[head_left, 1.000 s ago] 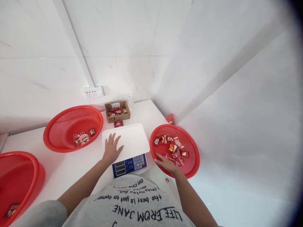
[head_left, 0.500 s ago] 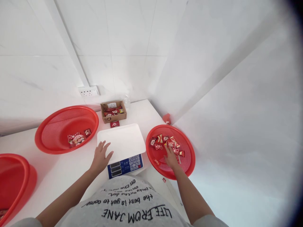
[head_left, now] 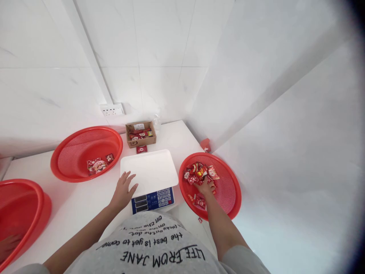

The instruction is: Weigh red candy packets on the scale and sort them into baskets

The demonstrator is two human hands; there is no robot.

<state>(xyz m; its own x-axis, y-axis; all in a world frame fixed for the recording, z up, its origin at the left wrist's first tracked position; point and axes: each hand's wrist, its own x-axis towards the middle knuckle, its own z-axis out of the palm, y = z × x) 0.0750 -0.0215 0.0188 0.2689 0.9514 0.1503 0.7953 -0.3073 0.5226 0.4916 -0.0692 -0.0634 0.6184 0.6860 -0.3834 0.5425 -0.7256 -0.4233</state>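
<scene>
Table (head_left: 172, 135): white
Wall (head_left: 165, 34): tiled, with socket (head_left: 112, 110)
Left hand (head_left: 122, 193): spread, over scale (head_left: 152, 169)
Right hand (head_left: 204, 187): in right basket (head_left: 229, 188), among packets (head_left: 213, 172), grip unclear

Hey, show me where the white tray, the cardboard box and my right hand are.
White tray (head_left: 152, 170): head view, middle of its bare top.
Cardboard box (head_left: 145, 142): head view, its near wall.
Right hand (head_left: 205, 188): head view, back of the hand.

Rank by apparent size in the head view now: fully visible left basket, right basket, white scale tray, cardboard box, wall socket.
1. Right basket and fully visible left basket: too alike to rank
2. White scale tray
3. Cardboard box
4. Wall socket
</scene>
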